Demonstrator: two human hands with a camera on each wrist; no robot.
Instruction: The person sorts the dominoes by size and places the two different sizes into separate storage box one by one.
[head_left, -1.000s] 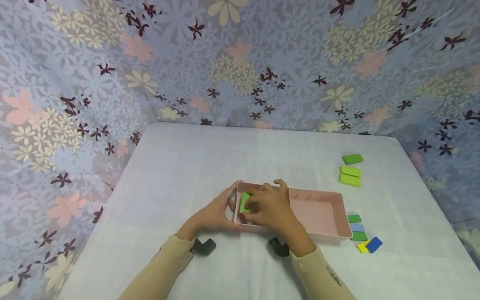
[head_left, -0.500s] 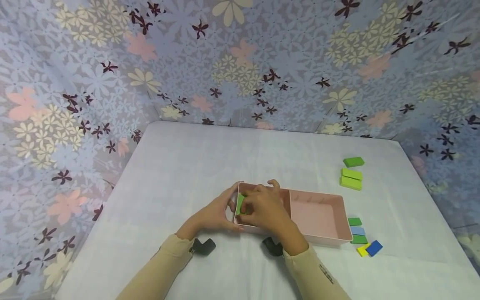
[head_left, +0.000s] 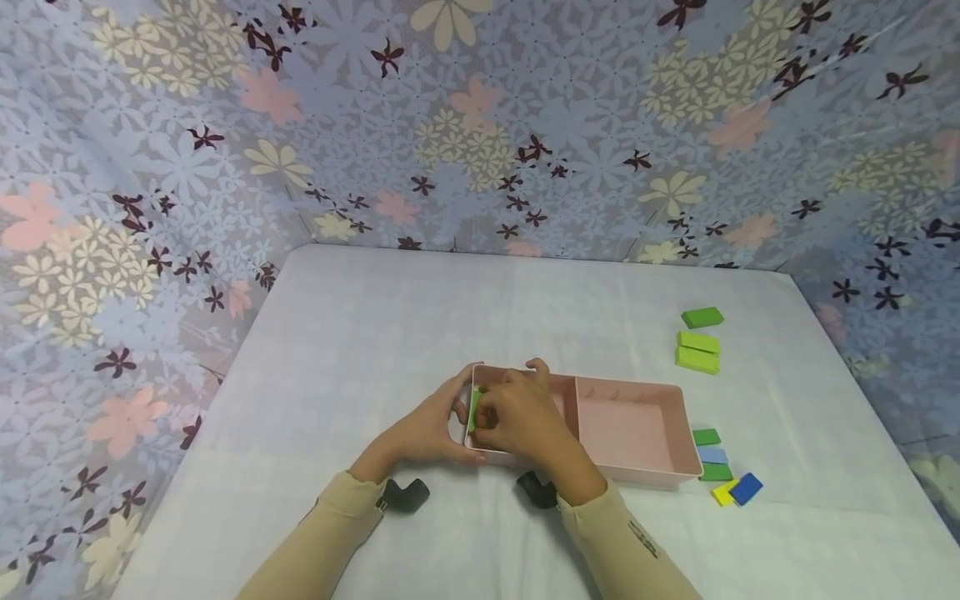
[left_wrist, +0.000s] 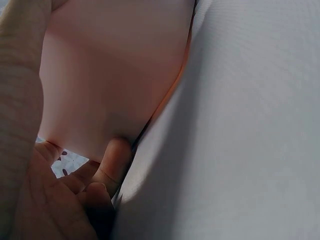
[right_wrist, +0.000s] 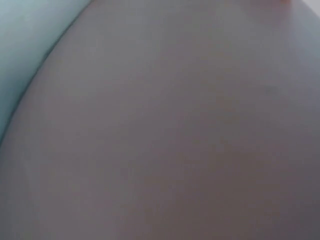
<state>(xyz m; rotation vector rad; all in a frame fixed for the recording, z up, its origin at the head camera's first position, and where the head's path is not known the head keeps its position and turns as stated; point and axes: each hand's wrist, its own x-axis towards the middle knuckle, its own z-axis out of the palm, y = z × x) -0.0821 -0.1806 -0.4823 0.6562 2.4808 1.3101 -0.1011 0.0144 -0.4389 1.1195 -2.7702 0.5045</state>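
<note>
A long pink box (head_left: 630, 429) with a divider lies across the table in the head view. My left hand (head_left: 423, 429) grips its left end, thumb at the near corner and fingers reaching to the far one; the left wrist view shows fingers (left_wrist: 114, 162) against the box's outer wall (left_wrist: 110, 70). Inside the left compartment, my right hand (head_left: 525, 421) pinches a light green block (head_left: 476, 407) beside the left end wall. Most of that block is hidden behind the fingers. The right wrist view shows mainly the box's wall (right_wrist: 160, 130), blurred and close.
Beyond the box at the right lie a green block (head_left: 702, 317) and two lime blocks (head_left: 697, 352). Along its right end are green pieces (head_left: 707, 437), a light blue piece (head_left: 713, 456), a yellow piece (head_left: 722, 493) and a dark blue piece (head_left: 746, 489). Patterned fabric (head_left: 480, 125) hangs behind the table.
My right hand has moved left within the compartment, bringing the light green block up to the left end wall. My left hand has stayed on the box.
</note>
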